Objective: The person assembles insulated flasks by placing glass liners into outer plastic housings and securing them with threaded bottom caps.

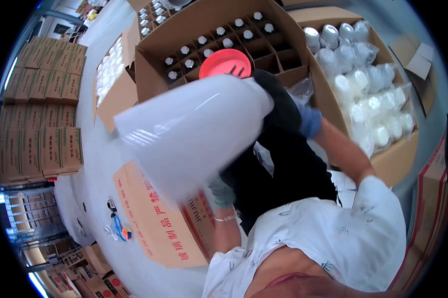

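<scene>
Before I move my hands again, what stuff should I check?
1. Right hand in a dark, blue-cuffed glove, by the glossy white translucent plastic piece: ok, at its narrow end.
2. Left hand in a grey-green glove, gripping: cannot tell, its fingers are hidden.
3. Brown cardboard divided box full: not ok, some right-hand slots show no silver cap.
4. Dividers uncovered: not ok, a round red plastic dish lies over them.
5. White-topped containers in clear plastic bags, inside their carton: ok.

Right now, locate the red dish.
In the head view, the red dish is upper centre, over the divided box, its lower edge hidden behind the white plastic.
</scene>
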The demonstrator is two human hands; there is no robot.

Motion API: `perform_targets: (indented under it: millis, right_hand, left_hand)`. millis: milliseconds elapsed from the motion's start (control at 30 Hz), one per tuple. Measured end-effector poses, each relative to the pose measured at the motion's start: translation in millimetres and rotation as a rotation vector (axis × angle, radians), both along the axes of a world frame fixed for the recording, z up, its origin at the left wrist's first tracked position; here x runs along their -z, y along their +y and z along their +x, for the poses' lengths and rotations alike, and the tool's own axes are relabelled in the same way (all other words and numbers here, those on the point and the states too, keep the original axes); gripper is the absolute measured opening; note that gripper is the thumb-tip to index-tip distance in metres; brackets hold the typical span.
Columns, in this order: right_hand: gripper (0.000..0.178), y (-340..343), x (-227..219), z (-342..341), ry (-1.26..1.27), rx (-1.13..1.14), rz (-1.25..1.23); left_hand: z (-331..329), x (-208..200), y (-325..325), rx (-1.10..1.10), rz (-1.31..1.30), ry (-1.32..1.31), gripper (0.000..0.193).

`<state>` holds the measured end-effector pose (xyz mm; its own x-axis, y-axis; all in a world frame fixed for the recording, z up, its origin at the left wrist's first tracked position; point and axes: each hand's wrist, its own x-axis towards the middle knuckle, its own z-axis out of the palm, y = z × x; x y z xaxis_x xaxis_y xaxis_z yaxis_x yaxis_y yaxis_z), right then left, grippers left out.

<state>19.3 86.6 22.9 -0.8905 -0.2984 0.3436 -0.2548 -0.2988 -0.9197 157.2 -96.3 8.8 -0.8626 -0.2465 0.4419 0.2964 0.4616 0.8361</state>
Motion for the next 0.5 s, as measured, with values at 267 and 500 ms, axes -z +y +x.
perform_targets:
  millis: [267,500]
  right_hand:
    - [0.051,-16,30,-109,-0.23,-0.496,0.405]
    - [0.038,72,110,-142,-0.38,0.114,0.636]
  left_hand:
    - [-17,-4,-59,0.276,-0.526,0.095,0.027]
    - [54,-3,-112,0.641,-1.192,0.054,0.037]
